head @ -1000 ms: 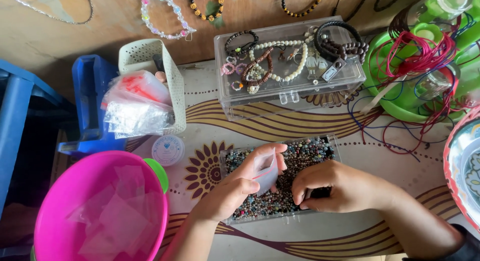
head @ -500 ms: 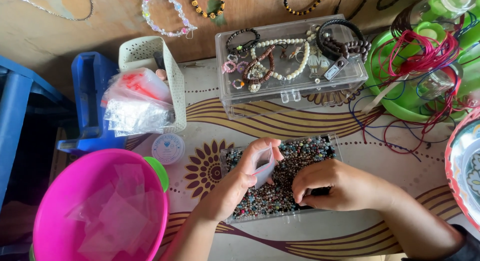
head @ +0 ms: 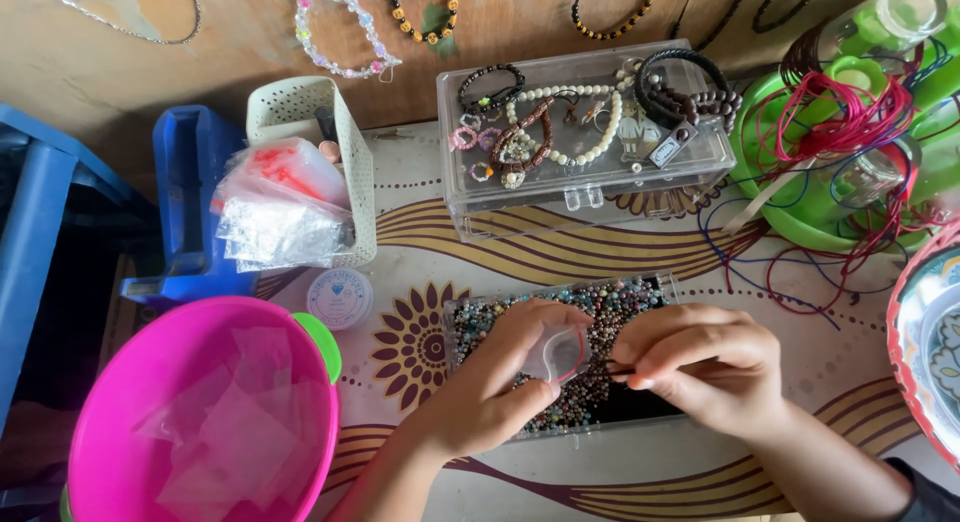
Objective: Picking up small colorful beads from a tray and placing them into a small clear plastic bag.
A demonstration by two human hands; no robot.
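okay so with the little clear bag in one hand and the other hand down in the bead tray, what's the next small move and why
Probably lift the right hand from the bead tray and bring its pinch to the mouth of the small clear bag, which the left hand holds just beside it over the tray. The right fingertips are closed together at the beads, right next to the bag, so a short move would reach it.

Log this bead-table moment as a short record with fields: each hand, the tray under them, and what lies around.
left hand: pinches a small clear plastic bag over the bead tray
right hand: fingers at the bag's mouth, over the same tray
bead tray: clear, shallow, full of small mixed-colour beads
behind: clear box topped with bracelets
left: pink bowl holding clear bags; basket of bags
right: green tray with red and blue cords
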